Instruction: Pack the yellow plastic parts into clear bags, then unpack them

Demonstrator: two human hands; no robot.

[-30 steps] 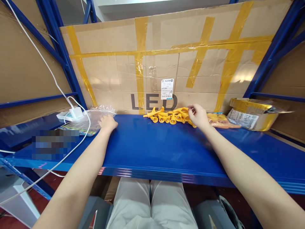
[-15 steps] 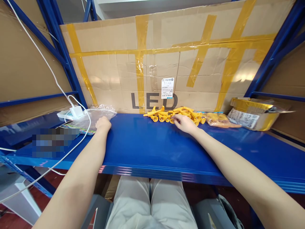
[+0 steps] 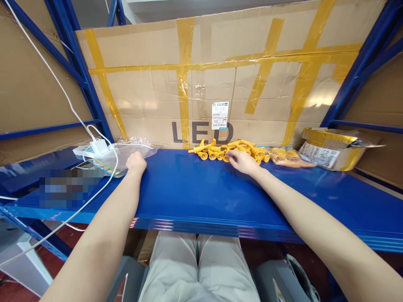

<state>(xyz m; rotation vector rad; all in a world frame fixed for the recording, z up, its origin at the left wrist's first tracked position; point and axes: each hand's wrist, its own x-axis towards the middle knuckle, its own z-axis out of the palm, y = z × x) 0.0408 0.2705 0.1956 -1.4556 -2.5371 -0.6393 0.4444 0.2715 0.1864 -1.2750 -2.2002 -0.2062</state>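
Observation:
My right hand (image 3: 243,161) rests on the blue shelf (image 3: 195,188) at the near edge of a pile of small yellow plastic parts (image 3: 220,151), its fingertips pinched on one of them. My left hand (image 3: 136,162) lies curled on the shelf, with its fingers at the edge of a clear plastic bag (image 3: 126,153) that holds colourful items. What the left fingers grip is hidden. Both forearms stretch forward from the bottom of the view.
A taped cardboard sheet marked LED (image 3: 201,84) stands behind the shelf. A bag of orange parts (image 3: 291,157) and a yellow-taped box (image 3: 333,149) sit at the right. A white charger (image 3: 99,147) with its cable lies at the left. Blue rack posts flank both sides.
My right hand has moved left and down from the right end of the yellow pile to its middle, and pinches a part there. My left hand has shifted slightly left toward the bag.

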